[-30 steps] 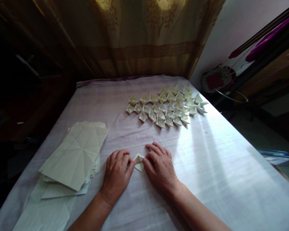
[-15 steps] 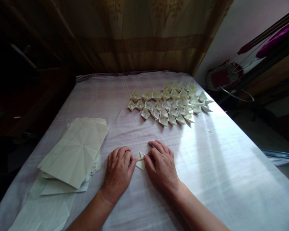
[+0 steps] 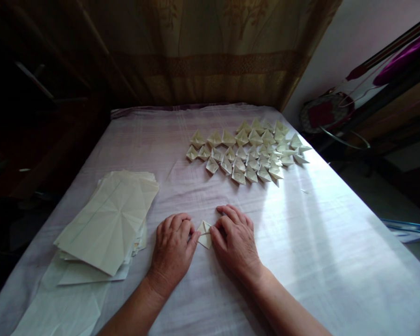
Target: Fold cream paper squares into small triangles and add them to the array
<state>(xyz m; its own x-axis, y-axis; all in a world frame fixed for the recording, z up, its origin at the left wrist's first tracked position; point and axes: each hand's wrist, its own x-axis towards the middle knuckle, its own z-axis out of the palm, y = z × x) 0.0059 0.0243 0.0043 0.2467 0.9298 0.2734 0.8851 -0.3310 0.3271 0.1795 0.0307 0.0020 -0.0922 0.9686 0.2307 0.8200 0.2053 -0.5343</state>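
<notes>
A small piece of folded white paper (image 3: pixel 205 239) lies on the cloth between my two hands, its folds making a diamond-like shape. My left hand (image 3: pixel 173 245) is closed on its left corner, thumb at the paper's edge and fingers curled. On the opposite corner, my right hand (image 3: pixel 236 238) presses with its thumb and bent index finger, while its other fingers reach forward over the cloth. The fingertips cover both side corners of the paper. Farther back, several folded paper boats (image 3: pixel 238 175) stand in close rows.
A stack of creased paper sheets (image 3: pixel 115 219) lies at the left, with looser sheets (image 3: pixel 66 298) under it. A pale checked cloth (image 3: pixel 143 135) covers the table. Behind hangs a brown curtain (image 3: pixel 203 70). A bag (image 3: pixel 325 112) is beyond the right edge.
Both hands keep the same hold on the folded paper. The view has shifted very slightly; nothing else visibly differs.
</notes>
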